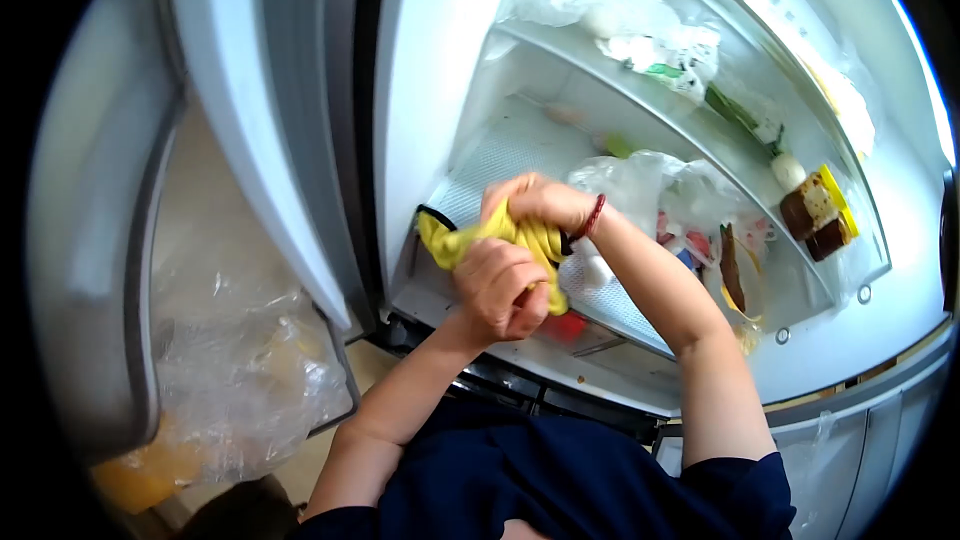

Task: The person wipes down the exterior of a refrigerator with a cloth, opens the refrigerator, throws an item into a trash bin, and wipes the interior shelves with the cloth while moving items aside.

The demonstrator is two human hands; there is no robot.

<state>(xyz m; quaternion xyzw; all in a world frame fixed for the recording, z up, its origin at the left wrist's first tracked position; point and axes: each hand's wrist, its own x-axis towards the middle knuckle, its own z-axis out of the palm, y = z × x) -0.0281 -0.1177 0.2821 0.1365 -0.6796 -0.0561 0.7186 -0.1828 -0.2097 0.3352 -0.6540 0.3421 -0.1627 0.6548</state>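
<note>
A yellow cloth [438,238] with a dark edge is bunched up between my two hands, in front of the open fridge. My left hand [498,285] is closed around its near side, fingers curled in. Slightly farther in, my right hand [540,202], with a red beaded bracelet [595,215] at the wrist, grips the upper part of the cloth. The cloth is folded and partly hidden by my fingers. Beneath both hands lies the fridge's textured lower shelf [500,155].
Clear plastic bags [625,178] of food sit on the lower shelf, right of my hands. A glass shelf [610,85] above carries more bags, a green vegetable [735,118] and a yellow-lidded jar [825,215]. The open door [245,140] stands left, with a plastic bag [250,380] by it.
</note>
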